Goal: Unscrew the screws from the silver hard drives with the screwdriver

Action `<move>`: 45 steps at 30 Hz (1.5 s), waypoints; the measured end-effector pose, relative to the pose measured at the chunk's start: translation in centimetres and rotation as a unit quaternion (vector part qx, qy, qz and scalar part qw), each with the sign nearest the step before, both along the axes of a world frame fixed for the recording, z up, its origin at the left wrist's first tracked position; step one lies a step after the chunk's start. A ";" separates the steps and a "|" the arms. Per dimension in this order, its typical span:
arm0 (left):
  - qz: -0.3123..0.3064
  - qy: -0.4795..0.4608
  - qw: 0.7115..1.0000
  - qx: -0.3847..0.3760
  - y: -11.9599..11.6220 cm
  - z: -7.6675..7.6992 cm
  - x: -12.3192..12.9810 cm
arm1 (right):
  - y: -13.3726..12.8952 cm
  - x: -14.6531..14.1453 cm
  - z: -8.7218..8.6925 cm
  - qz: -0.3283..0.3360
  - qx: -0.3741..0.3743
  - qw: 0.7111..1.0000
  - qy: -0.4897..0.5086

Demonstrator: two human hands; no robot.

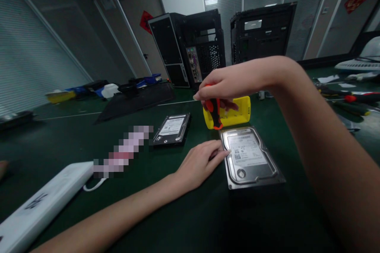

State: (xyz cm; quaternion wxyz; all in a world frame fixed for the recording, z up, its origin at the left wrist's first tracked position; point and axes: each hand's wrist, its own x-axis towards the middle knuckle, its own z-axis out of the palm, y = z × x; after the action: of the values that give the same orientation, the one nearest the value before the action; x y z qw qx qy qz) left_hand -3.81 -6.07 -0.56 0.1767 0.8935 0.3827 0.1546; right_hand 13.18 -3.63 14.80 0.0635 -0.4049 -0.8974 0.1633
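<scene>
A silver hard drive [249,156] with a white label lies on the dark green table. My left hand [203,162] grips its left edge, thumb on the top face. Over the drive's far left corner, my right hand [218,89] is closed round the handle of a red and black screwdriver [216,112], held upright with its tip down at that corner; the tip itself is too small to tell. Just behind the drive stands a yellow tray [243,111], partly covered by my right hand. A second hard drive [172,128] rests farther left.
Two black computer cases [204,47] [261,33] stand at the back. A white box [44,197] lies at the near left, a black mat [136,101] beyond it. Pliers and other tools [360,98] lie at the right.
</scene>
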 end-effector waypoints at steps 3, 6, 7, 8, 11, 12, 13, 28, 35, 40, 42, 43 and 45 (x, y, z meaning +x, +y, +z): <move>0.006 0.002 1.000 0.002 -0.2 -0.1 0.0 | 0.0 0.1 -0.1 0.001 0.011 1.000 -0.005; 0.012 -0.005 1.000 0.005 -0.3 -0.1 0.1 | 0.0 0.2 0.0 0.013 0.021 1.000 -0.004; 0.016 -0.009 1.000 0.005 -0.3 -0.2 0.1 | 0.0 0.2 0.0 0.018 0.022 1.000 -0.003; 0.021 -0.013 1.000 0.003 -0.3 -0.2 0.1 | -0.1 0.2 0.0 0.024 0.021 0.999 -0.003; 0.028 -0.030 0.999 -0.011 -0.2 -0.1 0.1 | -0.4 0.1 0.1 0.046 0.006 0.999 -0.003; 0.026 -0.036 0.999 -0.018 -0.2 -0.1 0.1 | -0.5 0.1 0.1 0.053 -0.002 0.999 -0.002; 0.023 -0.043 0.998 -0.025 -0.1 0.0 0.0 | -0.6 0.0 0.1 0.058 -0.009 0.998 0.000; -0.001 -0.117 0.980 -0.160 1.3 0.2 -1.2 | -0.6 0.8 0.4 0.020 -0.028 0.999 0.011; -0.015 -0.105 0.986 -0.125 1.7 0.2 -1.2 | -0.3 0.9 0.3 0.020 -0.029 0.999 0.012; -0.017 -0.099 0.987 -0.129 2.0 0.0 -1.3 | -0.1 1.1 0.0 -0.002 -0.015 0.999 0.033; -0.018 -0.096 0.986 -0.132 2.0 -0.1 -1.4 | -0.1 1.2 0.0 -0.008 -0.008 1.000 0.029; -0.018 -0.097 0.986 -0.132 2.0 0.0 -1.4 | -0.1 1.2 0.0 -0.010 -0.007 1.000 0.027; -0.017 -0.106 0.986 -0.127 1.9 0.0 -1.5 | -0.2 1.2 0.0 -0.009 -0.006 1.000 0.024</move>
State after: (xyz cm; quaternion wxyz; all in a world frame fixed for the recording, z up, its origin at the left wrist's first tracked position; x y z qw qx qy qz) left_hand -5.27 -4.20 -0.57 0.3312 0.8486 0.3632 0.1956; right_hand 14.42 -3.82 14.83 0.0841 -0.4094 -0.8909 0.1779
